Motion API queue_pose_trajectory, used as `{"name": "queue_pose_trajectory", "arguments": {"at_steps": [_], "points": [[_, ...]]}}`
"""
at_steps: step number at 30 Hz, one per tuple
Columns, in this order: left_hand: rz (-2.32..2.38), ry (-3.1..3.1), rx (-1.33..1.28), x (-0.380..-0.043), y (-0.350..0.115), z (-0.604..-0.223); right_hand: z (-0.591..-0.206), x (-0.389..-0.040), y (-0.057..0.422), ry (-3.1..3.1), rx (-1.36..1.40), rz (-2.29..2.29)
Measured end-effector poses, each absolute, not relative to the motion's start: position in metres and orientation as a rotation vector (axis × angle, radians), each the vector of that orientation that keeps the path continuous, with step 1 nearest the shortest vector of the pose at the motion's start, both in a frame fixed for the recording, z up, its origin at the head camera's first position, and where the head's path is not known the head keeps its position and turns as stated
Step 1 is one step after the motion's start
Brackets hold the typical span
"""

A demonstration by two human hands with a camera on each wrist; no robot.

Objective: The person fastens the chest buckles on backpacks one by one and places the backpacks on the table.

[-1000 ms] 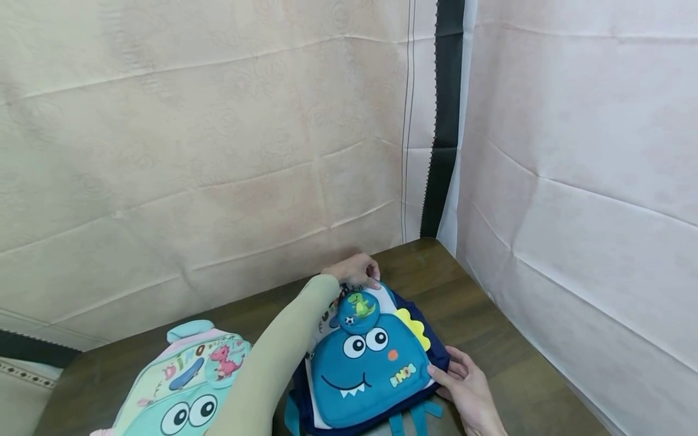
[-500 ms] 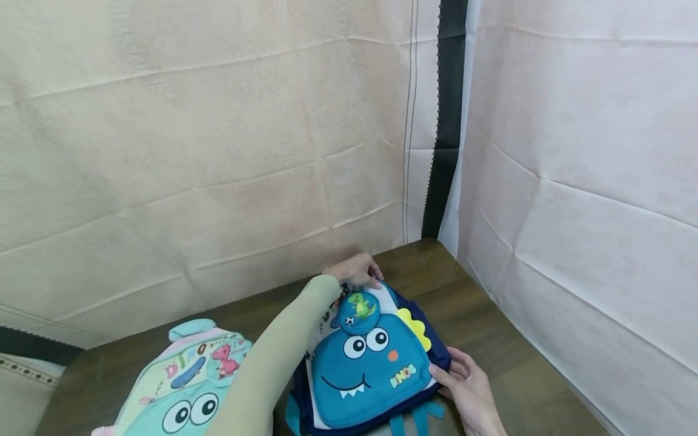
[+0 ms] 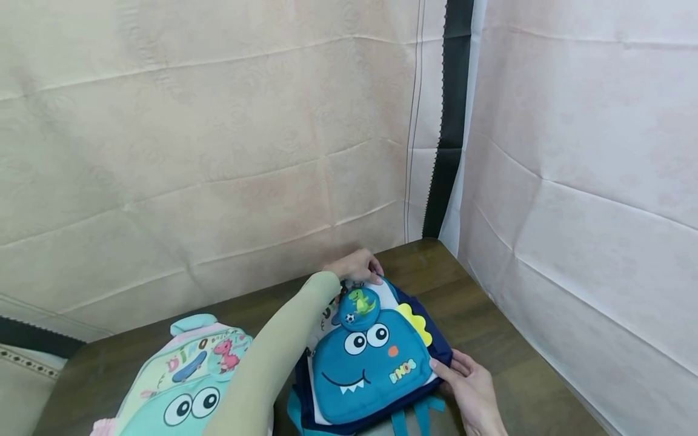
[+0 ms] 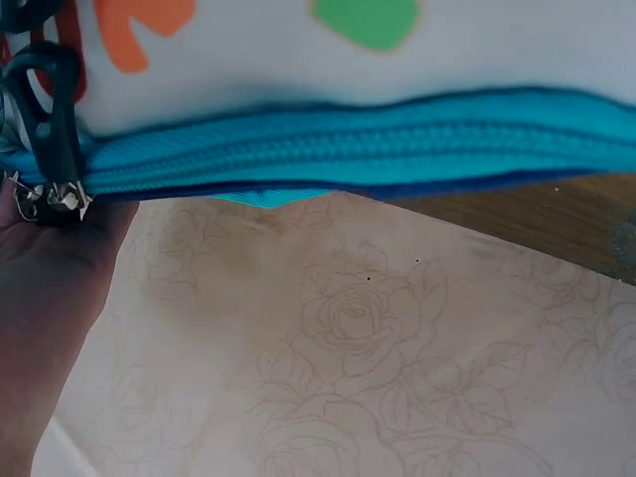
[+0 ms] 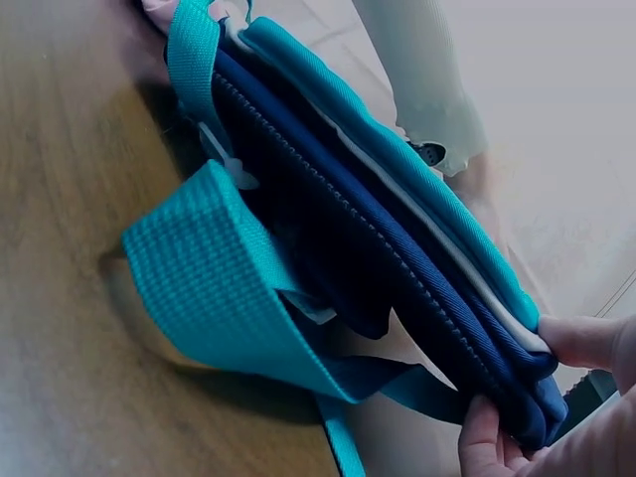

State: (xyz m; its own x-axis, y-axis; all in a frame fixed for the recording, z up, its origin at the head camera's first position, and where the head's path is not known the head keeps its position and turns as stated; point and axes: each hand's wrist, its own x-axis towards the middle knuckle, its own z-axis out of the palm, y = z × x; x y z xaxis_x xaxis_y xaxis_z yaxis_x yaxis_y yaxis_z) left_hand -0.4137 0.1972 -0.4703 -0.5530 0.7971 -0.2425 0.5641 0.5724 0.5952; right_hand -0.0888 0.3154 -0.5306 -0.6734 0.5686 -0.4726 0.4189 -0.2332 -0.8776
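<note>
A blue children's backpack (image 3: 354, 387) with a cartoon dinosaur face and a yellow frill lies front side up on the table. My left hand (image 3: 355, 265) reaches across and grips its top edge, fingers curled; the hand's far side is hidden. In the left wrist view a teal zipper (image 4: 397, 149) runs along that edge, with dark zipper pulls (image 4: 45, 109) beside the hand. My right hand (image 3: 472, 390) pinches the lower right corner, thumb on the front and fingers underneath. The right wrist view shows the bag's navy bottom and a looped teal strap (image 5: 209, 268).
A second backpack (image 3: 163, 399), mint and pink with a similar face, lies to the left, partly covered by my left sleeve (image 3: 283, 351). The wooden table (image 3: 507, 357) meets pale cloth-covered walls (image 3: 218, 121) behind and on the right.
Both backpacks sit very slightly higher in the head view, and the view has shifted a little. Both hands keep their grip on the blue backpack.
</note>
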Motion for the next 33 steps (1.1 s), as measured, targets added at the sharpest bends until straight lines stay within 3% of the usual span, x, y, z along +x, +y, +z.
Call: {"name": "queue_pose_trajectory", "arguments": {"at_steps": [33], "points": [[0.735,2.294,1.161,-0.416,0.202,-0.457,-0.511,-0.086,0.316,-1.801,-1.210,1.895]]}}
